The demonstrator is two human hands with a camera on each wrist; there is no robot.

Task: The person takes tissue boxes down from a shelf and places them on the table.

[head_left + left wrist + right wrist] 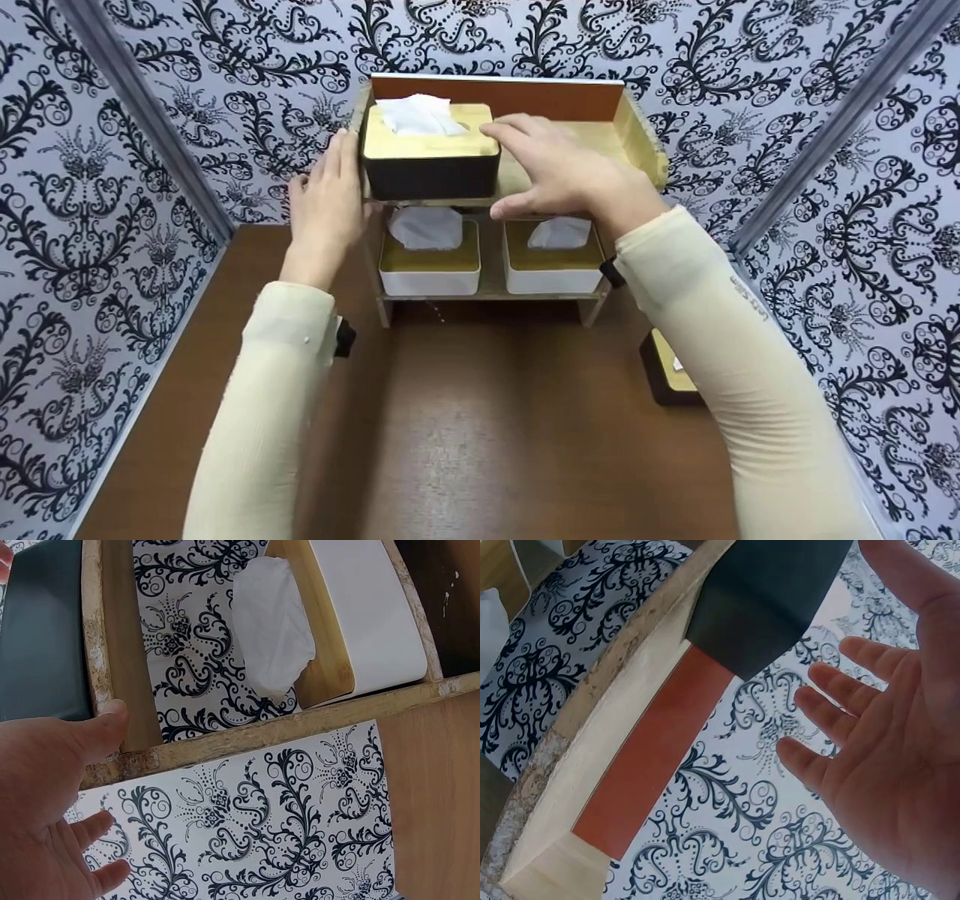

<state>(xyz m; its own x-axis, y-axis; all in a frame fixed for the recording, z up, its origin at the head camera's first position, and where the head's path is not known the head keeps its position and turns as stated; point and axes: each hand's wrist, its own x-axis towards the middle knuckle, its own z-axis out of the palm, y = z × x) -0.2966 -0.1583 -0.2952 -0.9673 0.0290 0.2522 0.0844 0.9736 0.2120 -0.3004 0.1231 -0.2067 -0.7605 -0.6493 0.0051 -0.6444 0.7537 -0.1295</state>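
A black tissue box [431,178] with a light wood lid and a white tissue on top stands at the left end of the wooden shelf's [641,146] upper board. My left hand [326,206] is at the shelf's left side, fingers extended upward. In the left wrist view its thumb [105,727] touches the shelf frame, close to the box's dark wall. Just right of the box is my right hand [562,169], fingers spread, index fingertip near the lid's corner. The right wrist view shows its palm [900,757] facing the box with nothing held.
Two white tissue boxes with wood lids, one left [430,283] and one right [553,282], sit on the lower board. Another black tissue box [664,379] lies on the brown table [450,450] at right, partly behind my sleeve. Patterned walls [750,90] enclose the table.
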